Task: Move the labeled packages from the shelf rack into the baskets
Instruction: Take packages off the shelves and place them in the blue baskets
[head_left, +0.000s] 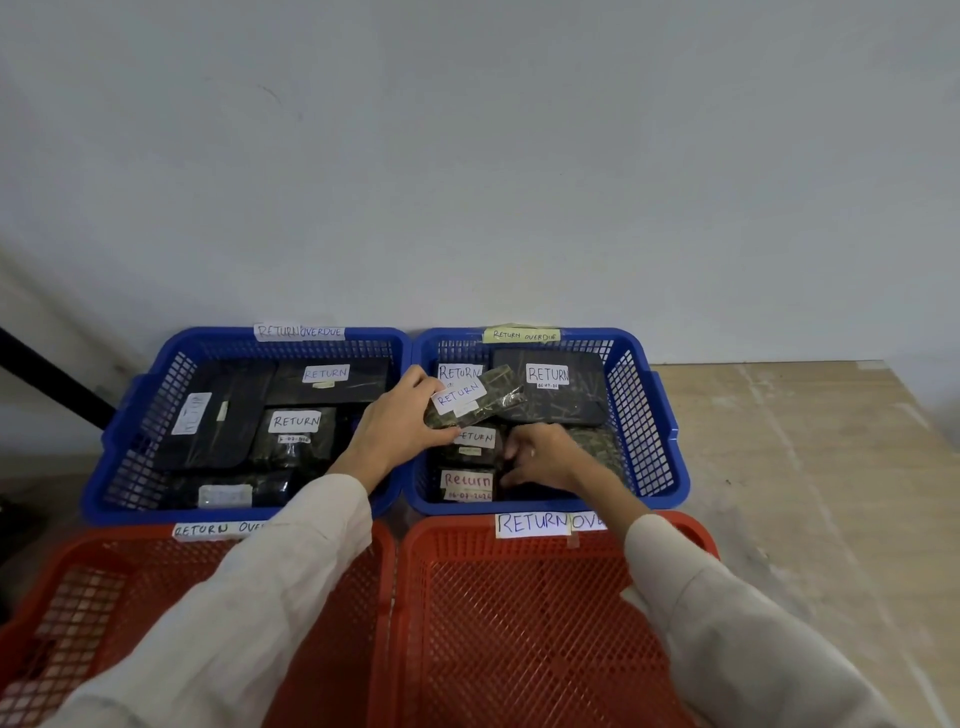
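The far left basket (156, 374) and far right basket (655, 415) stand side by side against the wall (467, 156), labeled packages (294, 431) lying in both. The near left basket (104, 561) and near right basket (467, 597) sit just before them. The left hand (395, 426) holds a package (467, 402) over the far right basket.

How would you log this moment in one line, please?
left hand: grips small green RETURN-labelled package | right hand: fingers among dark packages, grasp unclear | site: right blue plastic basket

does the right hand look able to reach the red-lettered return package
Probably yes: the right hand is in the blue basket right beside that package, and nothing lies on top of it.
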